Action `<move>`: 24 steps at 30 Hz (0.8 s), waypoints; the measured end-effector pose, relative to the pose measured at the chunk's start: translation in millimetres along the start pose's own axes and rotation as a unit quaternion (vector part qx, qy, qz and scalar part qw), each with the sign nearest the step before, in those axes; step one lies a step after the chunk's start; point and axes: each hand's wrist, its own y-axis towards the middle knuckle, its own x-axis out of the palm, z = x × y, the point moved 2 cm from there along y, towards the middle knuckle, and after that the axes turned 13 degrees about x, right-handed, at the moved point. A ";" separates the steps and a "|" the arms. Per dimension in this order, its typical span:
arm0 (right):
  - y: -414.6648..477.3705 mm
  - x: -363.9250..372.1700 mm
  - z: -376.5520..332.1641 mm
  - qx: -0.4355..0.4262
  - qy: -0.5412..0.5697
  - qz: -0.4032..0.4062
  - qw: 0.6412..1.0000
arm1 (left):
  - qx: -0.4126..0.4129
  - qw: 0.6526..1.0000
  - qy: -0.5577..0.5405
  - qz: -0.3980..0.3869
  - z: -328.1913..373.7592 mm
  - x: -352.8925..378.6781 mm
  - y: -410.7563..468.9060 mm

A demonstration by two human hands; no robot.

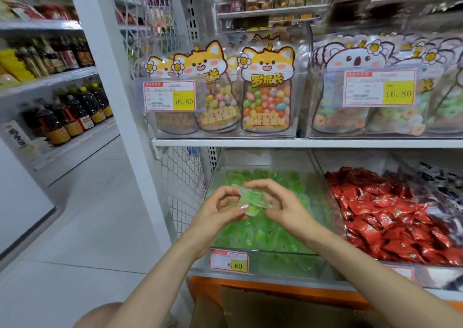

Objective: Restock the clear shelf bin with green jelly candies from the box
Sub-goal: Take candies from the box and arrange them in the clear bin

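Here, the left hand [220, 208] and the right hand [284, 208] together pinch a small cluster of green jelly candies [253, 198], fingers curled around its edges. The cluster is held directly above the clear bin [283, 265], which contains more of the same candies. The cardboard box [275, 310] sits below the bin.

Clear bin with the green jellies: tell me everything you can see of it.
The clear bin sits at the left end of the lower shelf, between a wire mesh panel and a bin of red-wrapped candies. Its walls look like transparent plastic, open on top. Inside lie piled green jelly candies. A price tag reading 8.60 sticks on its front wall. Above it the left hand and right hand pinch a few held jellies together.
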 end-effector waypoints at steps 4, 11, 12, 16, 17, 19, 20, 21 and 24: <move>4.9 3.5 -1.0 0.049 0.048 -0.035 0.997 | 0.025 0.997 0.068 -0.013 2.1 -0.6 1.1; 18.2 9.5 1.2 0.106 -0.041 0.085 0.990 | 0.114 0.968 0.222 0.033 6.6 -21.8 7.9; 18.8 11.6 1.4 0.099 -0.066 0.091 0.989 | 0.121 0.965 0.230 0.031 6.2 -22.7 7.1; 22.9 17.7 2.2 0.074 -0.127 0.115 0.983 | 0.143 0.956 0.254 0.034 4.6 -23.9 5.2; 23.6 18.4 1.9 0.064 -0.142 0.120 0.980 | 0.146 0.954 0.259 0.035 4.1 -24.1 5.1; 24.6 19.1 1.0 0.045 -0.182 0.131 0.973 | 0.151 0.951 0.267 0.036 2.7 -24.6 5.2; 24.7 19.9 -0.2 0.039 -0.200 0.134 0.970 | 0.154 0.950 0.269 0.035 2.1 -24.9 5.1; 24.7 20.9 -1.8 0.038 -0.213 0.136 0.967 | 0.156 0.950 0.269 0.031 2.1 -25.3 4.8; 28.7 19.5 -4.7 0.059 -0.219 0.139 0.964 | 0.157 0.948 0.275 0.010 5.0 -31.0 1.9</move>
